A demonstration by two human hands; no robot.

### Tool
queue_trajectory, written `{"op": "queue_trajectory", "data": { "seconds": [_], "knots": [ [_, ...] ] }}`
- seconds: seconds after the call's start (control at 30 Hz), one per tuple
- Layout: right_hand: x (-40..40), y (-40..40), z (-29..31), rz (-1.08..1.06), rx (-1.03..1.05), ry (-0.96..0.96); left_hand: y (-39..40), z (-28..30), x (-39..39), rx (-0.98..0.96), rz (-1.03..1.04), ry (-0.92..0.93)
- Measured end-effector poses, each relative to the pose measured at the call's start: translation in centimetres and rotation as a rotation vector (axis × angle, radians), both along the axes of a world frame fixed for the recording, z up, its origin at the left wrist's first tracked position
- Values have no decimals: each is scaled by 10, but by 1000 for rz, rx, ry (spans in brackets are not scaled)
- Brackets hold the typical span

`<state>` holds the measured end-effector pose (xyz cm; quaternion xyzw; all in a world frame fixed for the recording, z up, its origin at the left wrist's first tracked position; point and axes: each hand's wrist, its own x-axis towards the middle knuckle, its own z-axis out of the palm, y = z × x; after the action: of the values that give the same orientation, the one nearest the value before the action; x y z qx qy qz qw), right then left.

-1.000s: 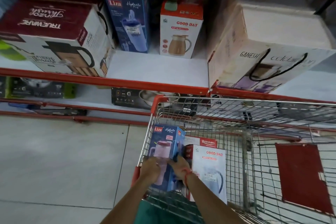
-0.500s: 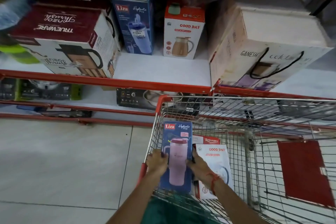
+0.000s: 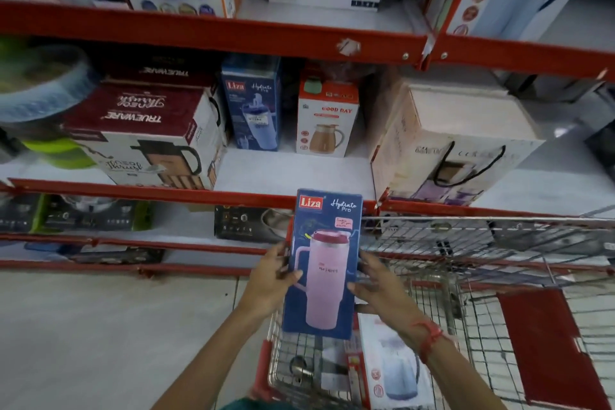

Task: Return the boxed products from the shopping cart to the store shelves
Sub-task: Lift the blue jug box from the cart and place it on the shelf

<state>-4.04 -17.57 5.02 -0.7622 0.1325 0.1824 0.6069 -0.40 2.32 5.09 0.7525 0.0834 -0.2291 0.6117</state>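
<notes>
**Liza tumbler box held above the cart**

Both hands hold a blue Liza Hydrate Pro box (image 3: pixel 321 263) upright above the near corner of the wire shopping cart (image 3: pixel 466 263), in front of the red-edged shelf (image 3: pixel 293 170). The left hand (image 3: pixel 271 280) has its grip closed on the box's left edge, the right hand (image 3: pixel 379 289) on its right edge. A white Good Day box (image 3: pixel 392 373) lies in the cart below. A matching blue Liza box (image 3: pixel 253 103) stands on the shelf beside a Good Day jug box (image 3: pixel 327 120).

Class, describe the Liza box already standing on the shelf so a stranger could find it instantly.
Start at the middle shelf between the red rails. The Liza box stands upright at its back, left of the Good Day box. It is blue, with a blue tumbler pictured.
</notes>
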Motion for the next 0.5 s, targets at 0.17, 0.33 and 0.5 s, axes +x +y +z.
{"op": "queue_trajectory", "data": {
  "seconds": [0.17,0.33,0.5],
  "knots": [
    [56,33,32,42,-404,-226,24,19,44,172,14,-152],
    [136,79,46,-21,-579,-408,48,33,110,393,184,-441],
    [198,112,26,-36,-611,-422,66,18,176,497,232,-509]
  ]
}}
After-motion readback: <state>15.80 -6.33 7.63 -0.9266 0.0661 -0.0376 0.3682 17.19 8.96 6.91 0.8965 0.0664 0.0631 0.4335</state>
